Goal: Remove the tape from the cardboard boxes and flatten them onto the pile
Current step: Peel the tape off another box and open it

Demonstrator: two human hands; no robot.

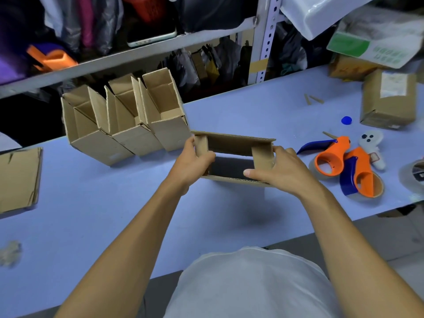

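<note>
I hold a small open cardboard box (231,143) above the blue table (114,214), its open side facing me. My left hand (193,162) grips the box's left end, fingers curled over the short flap. My right hand (278,167) grips the right end, thumb along the near edge. Three more open cardboard boxes (128,134) stand in a row behind and to the left. A pile of flattened cardboard (18,177) lies at the table's far left edge.
Two orange-and-blue tape dispensers (348,171) and a white one lie right of my hands, beside a tape roll (413,175). A sealed box (387,99) and a blue cap (346,120) sit at the back right. Metal shelving (137,56) runs behind the table.
</note>
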